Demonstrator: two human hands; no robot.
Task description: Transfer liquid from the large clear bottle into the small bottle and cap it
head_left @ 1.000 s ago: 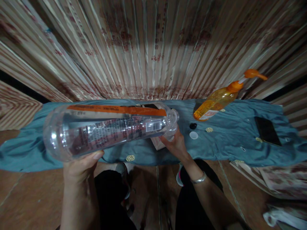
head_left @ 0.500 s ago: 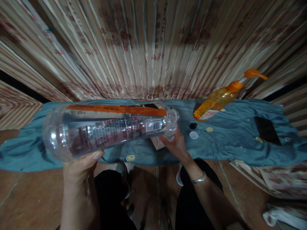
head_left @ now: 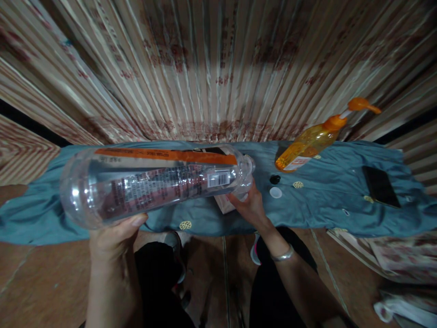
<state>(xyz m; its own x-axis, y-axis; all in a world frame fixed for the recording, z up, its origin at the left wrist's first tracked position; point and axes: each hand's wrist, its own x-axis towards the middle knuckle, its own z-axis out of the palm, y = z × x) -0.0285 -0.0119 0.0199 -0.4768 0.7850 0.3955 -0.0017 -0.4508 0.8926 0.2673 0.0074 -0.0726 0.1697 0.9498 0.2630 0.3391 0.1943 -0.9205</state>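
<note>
Left hand [head_left: 116, 234] grips clear bottle [head_left: 153, 187] low, right hand [head_left: 251, 206] grasping near its mouth. Right of it: pump bottle [head_left: 309, 145], part-full, orange liquid.

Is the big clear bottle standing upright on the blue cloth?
No, the clear bottle is tipped on its side, held up by the left hand beneath its wide end.

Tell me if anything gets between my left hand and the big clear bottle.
Nothing visible does: your left hand grips the bottle directly near its base. The small black piece and white disc lie on the cloth, off beyond your right hand.
</note>
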